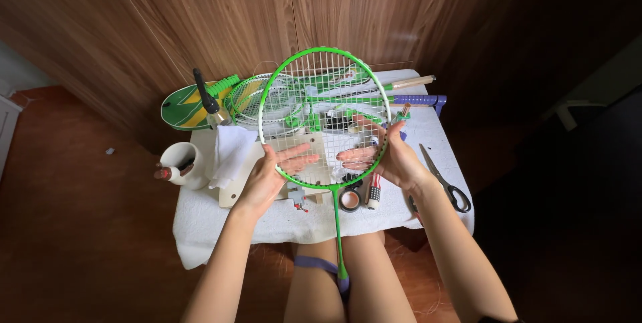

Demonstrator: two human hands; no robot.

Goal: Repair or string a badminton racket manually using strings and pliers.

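Far left on the counter [200, 229], which is draped in a white cloth, a white mug [179, 160] is parked with something stuffed in it, and a crumpled white tissue [231, 152] is seen just beside it. Above those, toward the upper left of the cloth, a green and yellow racket cover [179, 105] is laid flat with a dark awl-like tool [206, 94] resting over it.

Moving to the middle, a green badminton racket [326, 62] is held upright-ish over the counter, head up in the centre of the frame, shaft running down to the bottom centre. The left hand [271, 176] is pressed flat against the lower left rim, its grip spread apart with fingers laid on the strings. The right hand [384, 152] is set on the lower right rim, and its grip is likewise apart, fingers flat across the string bed. More green rackets [254, 99] are piled behind the strings.

Below the frame, a tape roll [349, 198] is sitting near the shaft. Further right, black-handled scissors [445, 179] are left near the counter's right edge.
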